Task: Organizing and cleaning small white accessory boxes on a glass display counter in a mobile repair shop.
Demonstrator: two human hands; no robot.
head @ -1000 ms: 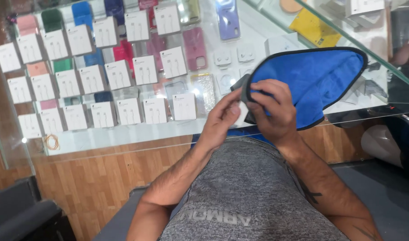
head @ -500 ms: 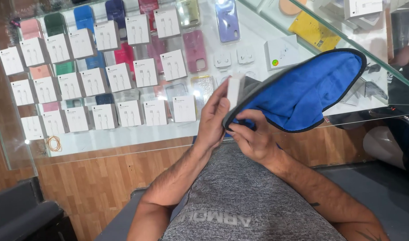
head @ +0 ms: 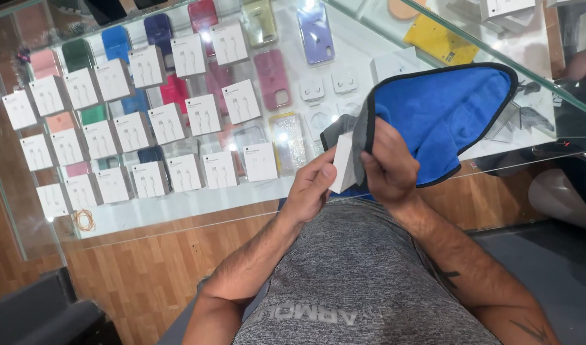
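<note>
Left hand: the left hand (head: 311, 185) is in the middle of the frame, its fingers closed around the lower edge of a small white box (head: 344, 163).
Right hand: the right hand (head: 389, 167) is just right of the left one, clenched on a blue cloth (head: 443, 115) and pressing it against the right side of the box.
White box: it stands almost upright between the two hands, a little above the grey shirt (head: 363, 281); only its narrow side and a part of its face can be seen.
Blue cloth: blue with a dark border and a grey back side; it spreads from the right hand toward the upper right of the frame, and a grey fold lies over the top of the box.
Glass counter: the glass counter (head: 178, 214) fills the upper half of the frame, behind the hands.
Inside the counter: rows of small white boxes (head: 168, 124) in the upper left and centre, with coloured phone cases (head: 315, 32) between and above them.
Left edge: a ring of rubber bands (head: 84, 220) lies at the lower left of the display shelf.
Lower frame: a wooden panel (head: 146, 268) under the counter.
</note>
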